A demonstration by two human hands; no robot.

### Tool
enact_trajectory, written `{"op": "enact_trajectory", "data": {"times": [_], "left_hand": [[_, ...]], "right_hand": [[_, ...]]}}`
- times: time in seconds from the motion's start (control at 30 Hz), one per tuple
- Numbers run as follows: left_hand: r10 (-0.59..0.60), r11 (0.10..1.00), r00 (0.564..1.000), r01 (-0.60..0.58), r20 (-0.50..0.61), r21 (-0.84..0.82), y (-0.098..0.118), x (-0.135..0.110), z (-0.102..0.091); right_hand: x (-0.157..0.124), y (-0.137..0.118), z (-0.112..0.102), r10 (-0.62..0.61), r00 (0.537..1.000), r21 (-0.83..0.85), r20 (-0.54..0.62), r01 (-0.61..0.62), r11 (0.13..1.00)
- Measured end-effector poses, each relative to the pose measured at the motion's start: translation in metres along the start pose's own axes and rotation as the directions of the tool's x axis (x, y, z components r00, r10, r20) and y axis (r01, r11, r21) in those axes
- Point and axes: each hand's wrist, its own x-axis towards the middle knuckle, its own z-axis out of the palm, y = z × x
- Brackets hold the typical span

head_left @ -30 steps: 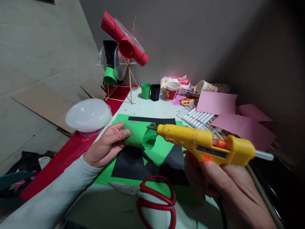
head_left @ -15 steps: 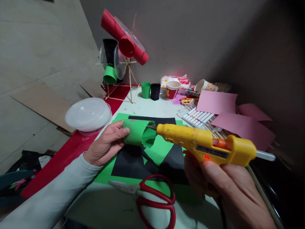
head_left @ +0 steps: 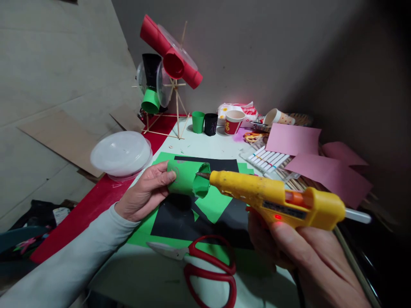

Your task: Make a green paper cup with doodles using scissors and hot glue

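Note:
My left hand (head_left: 147,186) grips a green paper tube (head_left: 183,177) by its left end, thumb on top, the tube lying sideways with its open end to the right. A yellow hot glue gun (head_left: 247,187) is held in my right hand (head_left: 298,250), its red light lit and a glue stick poking out at the back. Its dark nozzle reaches the rim of the tube's open end; whether it touches cannot be made out. Below the tube are black paper (head_left: 180,223) and green paper (head_left: 213,206) pieces. Red-handled scissors (head_left: 195,261) lie in front, blades slightly apart.
A stick stand with red paper tubes (head_left: 175,64) rises at the back left. Plastic lids (head_left: 120,154) sit at left. Farther back are a green cup (head_left: 198,122), a black cup (head_left: 211,125) and a red paper cup (head_left: 233,122). Markers (head_left: 268,158) and pink paper (head_left: 293,139) lie right.
The glue gun's nozzle has dropped slightly along the tube's rim. My left hand still holds the tube in nearly the same pose; the whole view has shifted a little.

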Motion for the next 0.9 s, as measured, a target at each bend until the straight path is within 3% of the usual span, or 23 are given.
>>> {"op": "enact_trajectory", "data": {"times": [0.17, 0.67, 0.9], "left_hand": [[0.005, 1.000, 1.000, -0.005, 0.000, -0.012, 0.000, 0.001, -0.001], [0.006, 0.998, 1.000, -0.006, -0.002, -0.067, 0.000, 0.001, -0.001], [-0.013, 0.999, 0.999, 0.011, -0.036, -0.050, 0.001, 0.000, -0.001]], "right_hand": [[-0.003, 0.001, -0.001, 0.092, 0.996, -0.021, 0.009, -0.091, 0.996], [-0.005, -0.002, -0.003, 0.070, 0.996, -0.045, 0.049, -0.067, 0.997], [-0.008, 0.009, -0.007, 0.061, 0.998, -0.054, 0.031, -0.059, 0.997]]}}
